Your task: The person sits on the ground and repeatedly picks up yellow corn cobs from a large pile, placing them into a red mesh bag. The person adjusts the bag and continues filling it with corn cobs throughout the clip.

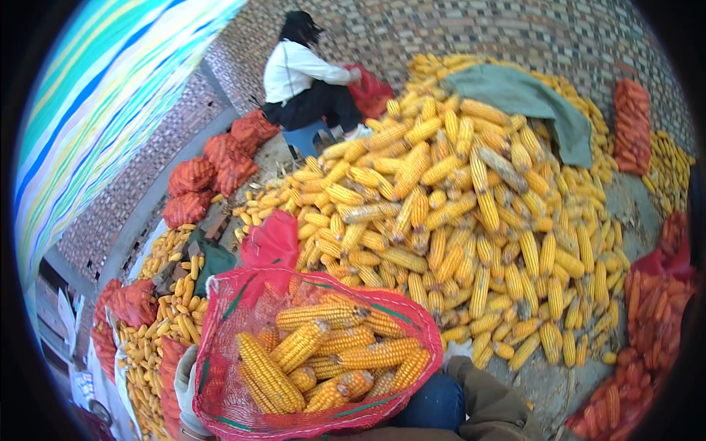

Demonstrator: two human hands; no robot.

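Open red mesh sack (220, 345) of corn cobs, held at its mouth by two gloved hands.

Left hand (185, 389) grips the near-left rim; right hand (457, 351) sits at the right rim, its grip unclear. About fourteen cobs (323, 353) visible inside. One large loose corn pile (471, 213) beyond. One seated person (305, 73) on one blue stool (305, 136). Four filled sacks (213, 173) stacked at left.

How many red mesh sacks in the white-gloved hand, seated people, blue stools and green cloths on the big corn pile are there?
Red mesh sack, held: 1
Seated person, white top: 1
Blue plastic stool: 1
Green cloth on corn pile: 1
Total: 4
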